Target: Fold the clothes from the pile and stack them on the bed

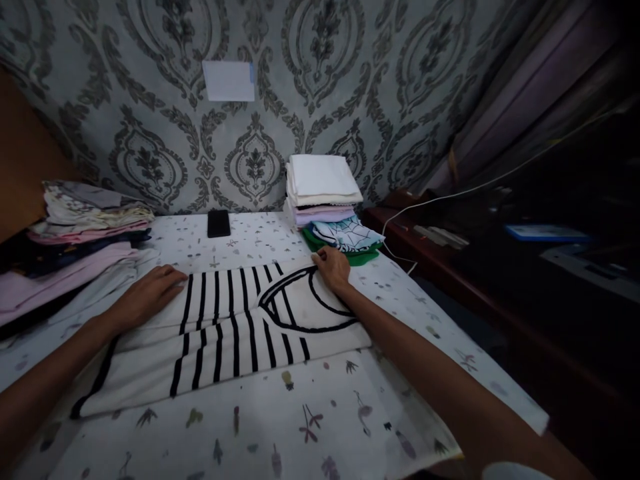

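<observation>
A white shirt with black stripes and a black-edged collar (230, 333) lies folded lengthwise across the table, its neck end to the right. My left hand (153, 293) rests on the far edge near the shirt's left part, fingers stretched out flat. At the neck end, my right hand (331, 268) pinches the far edge of the shirt between thumb and fingers. My right forearm passes over the collar and hides part of it. Some creases run along the middle of the cloth.
Behind my right hand stands a stack of folded clothes (325, 183). Another clothes pile (95, 220) sits at the left. A black phone (219, 224) lies near the patterned wall (255, 140). A white cable (450, 195) runs over the dark furniture on the right.
</observation>
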Demonstrator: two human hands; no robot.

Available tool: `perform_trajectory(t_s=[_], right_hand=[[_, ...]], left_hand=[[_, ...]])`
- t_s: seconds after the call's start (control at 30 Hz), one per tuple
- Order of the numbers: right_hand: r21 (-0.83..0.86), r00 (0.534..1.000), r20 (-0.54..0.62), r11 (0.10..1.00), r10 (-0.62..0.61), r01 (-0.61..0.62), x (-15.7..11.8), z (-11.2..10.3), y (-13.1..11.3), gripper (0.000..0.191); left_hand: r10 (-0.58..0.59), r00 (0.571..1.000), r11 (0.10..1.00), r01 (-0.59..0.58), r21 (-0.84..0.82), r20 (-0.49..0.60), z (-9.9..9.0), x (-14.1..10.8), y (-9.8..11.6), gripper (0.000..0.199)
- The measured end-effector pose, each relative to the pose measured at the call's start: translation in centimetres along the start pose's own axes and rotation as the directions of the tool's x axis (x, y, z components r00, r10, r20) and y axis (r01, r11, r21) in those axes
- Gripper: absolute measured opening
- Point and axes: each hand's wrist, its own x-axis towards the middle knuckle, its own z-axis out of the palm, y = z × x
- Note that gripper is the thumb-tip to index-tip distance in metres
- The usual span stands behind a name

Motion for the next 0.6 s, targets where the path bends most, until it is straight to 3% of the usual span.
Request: perform_trajectory(t_s=[0.17, 0.27, 0.33, 0.4, 0.47, 0.53, 0.6], right_hand=[[-0.018, 0.989, -0.077, 0.992, -0.125, 0.124, -2.0, -1.2, 0.0, 0.029], [0.018, 0.920, -0.109, 0.924, -0.378, 0.382, -4.2, -2.0, -1.1, 0.025], [0.119, 0.800, 0.020, 0.796, -0.599, 0.593, -5.9, -2.4, -2.4, 0.022], [0.236, 0.606, 0.191, 0.635, -0.772, 0.735, -7.3, -2.5, -4.1, 0.027], [0.309, 0.436, 0.305, 0.521, -0.847, 0.796, -8.1, -2.4, -5.6, 0.041], [0.339, 0.360, 0.367, 0.484, -0.858, 0.807, -8.3, -2.0, -6.6, 0.048], [0.336, 0.361, 0.388, 0.494, -0.848, 0.802, -8.0, -1.5, -7.0, 0.043]], left_hand=[[0.003, 1.000, 1.000, -0.003, 0.026, -0.005, -0.9, -1.1, 1.9, 0.043], [0.020, 1.000, 0.999, -0.021, -0.035, -0.018, -1.3, -2.0, 3.8, 0.039], [0.079, 0.996, 0.992, -0.074, -0.101, 0.046, -1.5, -2.6, 5.1, 0.037], [0.170, 0.978, 0.980, -0.155, -0.126, 0.123, -1.5, -3.0, 6.0, 0.033], [0.231, 0.960, 0.971, -0.216, -0.106, 0.158, -1.4, -3.2, 6.5, 0.030], [0.251, 0.956, 0.967, -0.241, -0.082, 0.150, -1.3, -3.2, 6.6, 0.028], [0.249, 0.957, 0.968, -0.239, -0.082, 0.151, -1.3, -3.2, 6.4, 0.027]])
